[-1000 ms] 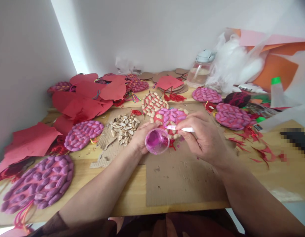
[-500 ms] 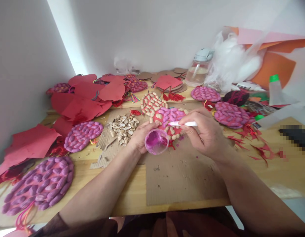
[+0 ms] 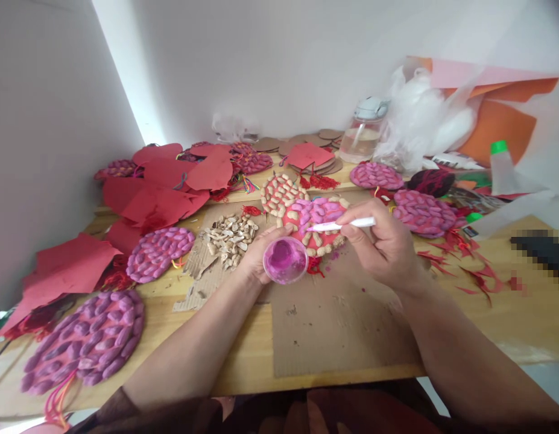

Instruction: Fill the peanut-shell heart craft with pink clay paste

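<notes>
My left hand (image 3: 259, 255) is closed around a small clear plastic cup (image 3: 286, 260) with purple paint inside. Its thumb reaches the edge of a red heart-like piece (image 3: 321, 211) covered with peanuts, some painted pink-purple and some plain. In my right hand (image 3: 379, 246), a white paintbrush (image 3: 347, 224) is pinched between thumb and fingers. The brush's pink tip meets the peanuts near the middle of the piece. Behind it lies another red piece with unpainted peanuts (image 3: 279, 193). A cardboard sheet (image 3: 337, 325) with purple spots lies beneath.
Peanut shells (image 3: 229, 238) are heaped left of my hands. Finished purple peanut pieces (image 3: 91, 337) lie on both sides. Red cutouts (image 3: 148, 199) pile up at the back left. A water bottle (image 3: 363, 129) and a white plastic bag (image 3: 424, 114) stand at the back right.
The paintbrush now lies at a steeper slant, its back end raised and more to the right. The camera view has shifted slightly. My left hand still holds the cup.
</notes>
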The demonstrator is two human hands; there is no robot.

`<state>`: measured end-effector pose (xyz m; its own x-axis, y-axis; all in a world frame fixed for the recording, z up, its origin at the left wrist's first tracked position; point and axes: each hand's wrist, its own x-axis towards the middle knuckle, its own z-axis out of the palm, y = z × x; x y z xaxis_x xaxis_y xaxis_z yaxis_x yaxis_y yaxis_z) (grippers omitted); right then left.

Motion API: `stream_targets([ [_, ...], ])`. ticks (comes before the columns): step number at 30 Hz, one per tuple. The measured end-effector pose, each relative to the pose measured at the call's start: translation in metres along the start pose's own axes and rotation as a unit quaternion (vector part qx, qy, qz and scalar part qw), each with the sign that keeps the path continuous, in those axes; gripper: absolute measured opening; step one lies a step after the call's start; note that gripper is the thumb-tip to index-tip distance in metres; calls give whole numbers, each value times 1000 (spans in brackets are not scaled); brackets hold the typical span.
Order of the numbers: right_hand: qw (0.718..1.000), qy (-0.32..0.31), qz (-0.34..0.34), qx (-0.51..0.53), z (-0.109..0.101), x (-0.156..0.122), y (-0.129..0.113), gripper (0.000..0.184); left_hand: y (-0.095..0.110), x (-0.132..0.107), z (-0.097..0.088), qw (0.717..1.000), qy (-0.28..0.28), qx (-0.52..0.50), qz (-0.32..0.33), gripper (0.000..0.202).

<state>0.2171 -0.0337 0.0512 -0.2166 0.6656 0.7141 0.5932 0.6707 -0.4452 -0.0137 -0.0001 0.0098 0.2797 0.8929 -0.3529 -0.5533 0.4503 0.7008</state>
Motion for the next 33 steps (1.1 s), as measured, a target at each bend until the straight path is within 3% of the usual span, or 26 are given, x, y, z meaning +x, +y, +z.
stream_targets([
  [15, 999, -8, -46, -24, -1, 3, 2, 9, -1, 3, -6, 1000, 10, 13, -17, 19],
  [22, 1000, -12, -24, -13, -3, 2, 5, 7, 1, 5, -8, 999, -8, -2, -51, 20],
  [28, 999, 41, -27, 8, -4, 3, 6, 7, 1, 6, -8, 998, -16, -14, -55, 13],
  [33, 1000, -1, -12, 28, -4, 2, 5, 7, -1, 11, -14, 999, -24, 1, -47, 10],
])
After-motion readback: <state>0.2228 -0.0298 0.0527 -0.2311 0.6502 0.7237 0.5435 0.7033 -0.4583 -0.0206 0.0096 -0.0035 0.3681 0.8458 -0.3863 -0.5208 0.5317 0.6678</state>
